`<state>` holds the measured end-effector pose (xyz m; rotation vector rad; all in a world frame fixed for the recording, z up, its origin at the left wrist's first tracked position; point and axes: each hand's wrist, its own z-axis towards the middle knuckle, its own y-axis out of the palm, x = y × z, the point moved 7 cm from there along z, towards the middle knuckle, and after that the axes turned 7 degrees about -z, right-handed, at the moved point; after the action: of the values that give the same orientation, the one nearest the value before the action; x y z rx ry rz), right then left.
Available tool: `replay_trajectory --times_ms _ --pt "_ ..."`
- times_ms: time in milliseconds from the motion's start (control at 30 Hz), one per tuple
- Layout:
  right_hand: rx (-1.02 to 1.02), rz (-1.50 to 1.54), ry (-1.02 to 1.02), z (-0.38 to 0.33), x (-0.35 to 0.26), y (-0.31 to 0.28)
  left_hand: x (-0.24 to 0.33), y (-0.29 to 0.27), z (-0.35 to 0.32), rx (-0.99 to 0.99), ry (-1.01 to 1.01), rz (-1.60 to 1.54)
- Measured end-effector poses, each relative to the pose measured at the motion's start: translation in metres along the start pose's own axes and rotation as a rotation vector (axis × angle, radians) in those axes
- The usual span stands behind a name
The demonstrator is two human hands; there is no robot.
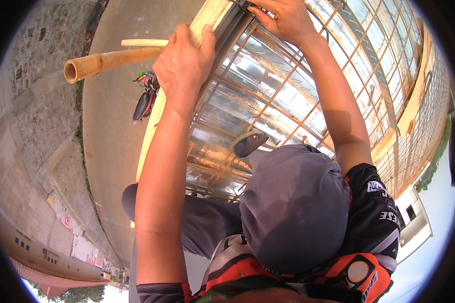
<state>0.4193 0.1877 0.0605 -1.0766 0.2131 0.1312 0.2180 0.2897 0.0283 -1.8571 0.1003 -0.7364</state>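
Observation:
My left hand is closed over a pale wooden beam, its thumb lying on the upper face. Beyond it, at the top of the view, the fingers of my right hand are pinched together beside dark steel bars. What they hold is too small to make out. Rusty reinforcing mesh stretches right of the beam, above shiny metal sheeting. A dark shoe rests on this mesh.
A hollow bamboo pole and a thinner stick jut out left of the beam. Below lies a road with a parked motorbike and a stone wall alongside. A grey cap blocks the lower middle.

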Motion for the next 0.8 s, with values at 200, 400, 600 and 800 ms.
replay_trajectory --times_ms 200,400,600,800 --pt "0.118 0.091 0.045 -0.016 0.000 0.014 0.004 0.001 0.000 0.004 0.005 0.032" --pt "0.113 0.192 0.198 -0.015 0.002 0.026 0.002 0.000 -0.001 0.021 0.021 0.009" --pt "-0.108 0.365 0.412 -0.017 0.018 0.042 0.005 -0.001 -0.001 0.015 0.025 0.021" --pt "-0.368 0.638 0.673 -0.007 0.009 0.054 0.004 -0.002 -0.001 0.023 0.014 0.040"
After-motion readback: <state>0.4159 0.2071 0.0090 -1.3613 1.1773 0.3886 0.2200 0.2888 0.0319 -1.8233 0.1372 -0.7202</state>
